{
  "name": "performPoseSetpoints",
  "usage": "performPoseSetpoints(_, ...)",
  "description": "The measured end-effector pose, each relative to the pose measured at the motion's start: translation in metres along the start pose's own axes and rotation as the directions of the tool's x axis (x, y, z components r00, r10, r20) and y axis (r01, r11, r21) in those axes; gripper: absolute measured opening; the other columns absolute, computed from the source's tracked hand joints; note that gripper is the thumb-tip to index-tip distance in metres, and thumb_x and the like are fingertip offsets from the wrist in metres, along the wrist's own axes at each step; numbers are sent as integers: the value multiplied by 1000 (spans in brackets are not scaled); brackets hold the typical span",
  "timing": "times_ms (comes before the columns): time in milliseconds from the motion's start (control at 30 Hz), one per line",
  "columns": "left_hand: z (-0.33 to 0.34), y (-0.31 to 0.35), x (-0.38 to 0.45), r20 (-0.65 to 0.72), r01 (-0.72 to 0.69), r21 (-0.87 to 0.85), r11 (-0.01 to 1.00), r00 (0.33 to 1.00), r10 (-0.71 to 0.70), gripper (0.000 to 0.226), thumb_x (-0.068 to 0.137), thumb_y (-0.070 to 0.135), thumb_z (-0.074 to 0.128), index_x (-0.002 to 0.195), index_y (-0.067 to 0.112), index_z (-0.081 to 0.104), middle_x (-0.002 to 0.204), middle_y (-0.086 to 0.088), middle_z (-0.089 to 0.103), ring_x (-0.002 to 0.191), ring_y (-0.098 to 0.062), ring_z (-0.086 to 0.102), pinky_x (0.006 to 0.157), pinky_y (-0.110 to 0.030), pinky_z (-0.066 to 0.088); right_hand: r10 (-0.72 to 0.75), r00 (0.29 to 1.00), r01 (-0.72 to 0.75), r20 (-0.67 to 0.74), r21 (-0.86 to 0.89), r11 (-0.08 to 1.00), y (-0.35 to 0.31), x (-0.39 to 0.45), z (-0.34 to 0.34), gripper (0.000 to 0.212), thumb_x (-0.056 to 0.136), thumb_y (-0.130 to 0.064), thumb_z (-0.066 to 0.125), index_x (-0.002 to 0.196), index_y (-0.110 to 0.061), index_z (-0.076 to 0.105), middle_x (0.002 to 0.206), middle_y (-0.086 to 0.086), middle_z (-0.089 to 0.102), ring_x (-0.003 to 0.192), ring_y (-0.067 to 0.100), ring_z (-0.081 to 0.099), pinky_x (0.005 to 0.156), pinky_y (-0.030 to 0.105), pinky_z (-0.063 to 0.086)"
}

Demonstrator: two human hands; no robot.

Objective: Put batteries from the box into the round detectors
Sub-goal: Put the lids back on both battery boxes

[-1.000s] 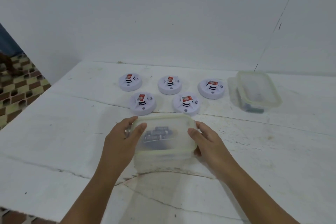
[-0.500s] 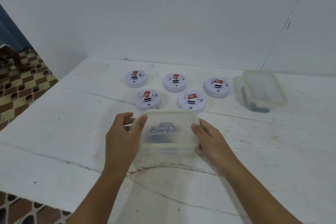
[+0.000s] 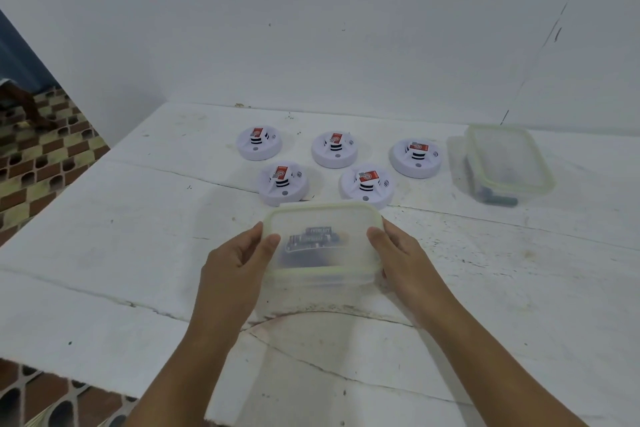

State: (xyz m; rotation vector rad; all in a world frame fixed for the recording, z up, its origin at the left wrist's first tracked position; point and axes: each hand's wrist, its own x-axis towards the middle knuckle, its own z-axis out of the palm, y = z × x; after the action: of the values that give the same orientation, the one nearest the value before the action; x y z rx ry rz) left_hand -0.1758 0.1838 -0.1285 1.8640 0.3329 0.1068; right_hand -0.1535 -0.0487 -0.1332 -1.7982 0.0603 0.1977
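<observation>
A cloudy plastic box with a pale green lid stands on the white table in front of me. Dark batteries show dimly through the lid. My left hand grips the box's left side, thumb on the lid. My right hand grips its right side, thumb on the lid edge. Beyond the box lie several round white detectors with red labels, such as one near left and one near right.
A second lidded plastic box with something dark inside stands at the back right. A white wall rises behind the table. The table's left edge drops to a patterned tile floor.
The view has shifted slightly; both hands stay on the box's sides, with the lid still on. The box sits a little farther from me than before.
</observation>
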Motion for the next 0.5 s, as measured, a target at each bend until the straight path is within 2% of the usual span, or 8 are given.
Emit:
performPoseSetpoints(67,1,1,-1,67,12,-64,998,998,-8,26,102,32,63,126,41,70,111,29,74,108,9,67,91,-19,49,-1,1000,1,-10,-3,1000,0,1,1,31,107,-36,39,114,-41,69,78,-10,67,65,7,55,65,32,42)
performPoseSetpoints(133,1,2,-1,104,58,-148,987,994,-43,28,104,26,60,129,36,71,116,21,75,112,-1,69,97,-26,52,2,1000,-3,-16,-3,1000,1,2,2,31,106,-38,39,114,-42,68,88,-3,71,73,12,59,67,35,44)
performPoseSetpoints(233,0,3,-2,105,74,-164,984,993,-57,27,104,26,61,124,40,72,117,22,75,114,-3,68,100,-28,52,-1,1000,1,-24,7,1000,2,1,3,31,106,-38,39,114,-44,68,92,0,72,75,14,60,67,37,46)
performPoseSetpoints(333,-1,5,-1,94,50,-121,991,995,-38,24,103,27,62,113,47,71,112,26,75,110,1,69,92,-22,52,-16,999,16,-34,2,1000,3,0,3,31,107,-37,40,112,-46,70,83,-6,71,68,6,58,67,33,45)
performPoseSetpoints(400,-2,6,-2,100,54,-130,990,994,-41,24,103,27,63,117,43,72,112,24,75,109,0,69,94,-24,52,-14,999,14,-33,9,1000,4,-2,2,32,108,-36,41,110,-48,71,73,-14,66,59,0,53,64,30,42)
performPoseSetpoints(500,-3,8,-2,99,36,-110,993,995,-25,24,103,26,62,119,41,72,113,24,75,110,1,69,99,-29,53,22,999,-23,-35,-15,1000,2,-2,0,31,106,-37,42,103,-34,73,66,-13,59,54,4,49,62,31,40)
